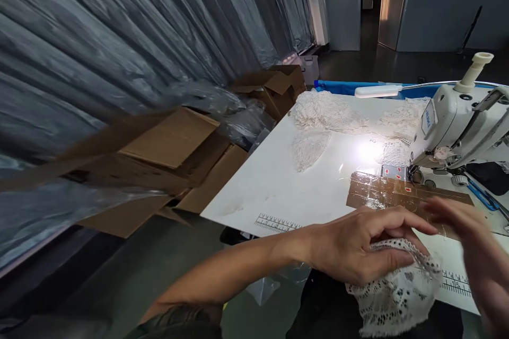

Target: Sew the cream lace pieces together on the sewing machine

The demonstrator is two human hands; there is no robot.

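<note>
My left hand (361, 246) grips a piece of white lace fabric (397, 296) at the near edge of the white sewing table (278, 190); thumb and fingers are closed around its top edge. My right hand (473, 243) is at the right, blurred by motion, fingers stretched toward the same lace and over a brown taped cardboard strip (397, 193). The lace hangs down off the table edge toward my lap.
A white sewing machine (457, 127) stands at the right with its lamp lit. More white lace pieces (330, 116) lie at the table's far side. Open cardboard boxes (167, 159) and clear plastic sit on the floor to the left, by a grey curtain. Printed rulers mark the table edge.
</note>
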